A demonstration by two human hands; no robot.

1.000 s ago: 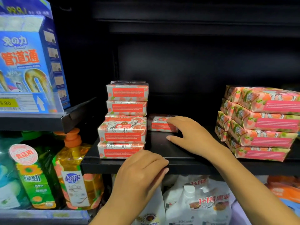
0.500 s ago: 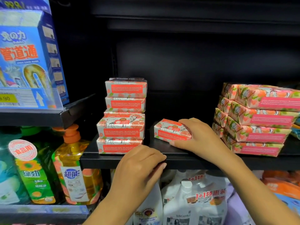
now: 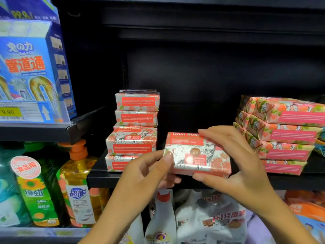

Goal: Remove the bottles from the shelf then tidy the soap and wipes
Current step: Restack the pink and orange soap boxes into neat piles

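Note:
Both hands hold one red-and-white goat soap box (image 3: 197,154) in front of the black shelf (image 3: 98,178), its printed face turned toward me. My left hand (image 3: 149,171) grips its left end, thumb on the front. My right hand (image 3: 235,164) clasps its right end from top and bottom. A stack of several matching soap boxes (image 3: 133,131) stands on the shelf's left side. A pile of pink wrapped packs (image 3: 281,134) lies at the right of the shelf.
A blue drain-cleaner box (image 3: 33,71) stands on the upper left shelf with a price tag (image 3: 8,112). Lower left hold a yellow pump bottle (image 3: 79,184) and a green bottle (image 3: 35,191). White bottles (image 3: 161,219) stand below the soap shelf.
My right hand drew the single soap box from the back of the shelf and lifted it forward. My left hand left the shelf edge and took hold of the box's left end.

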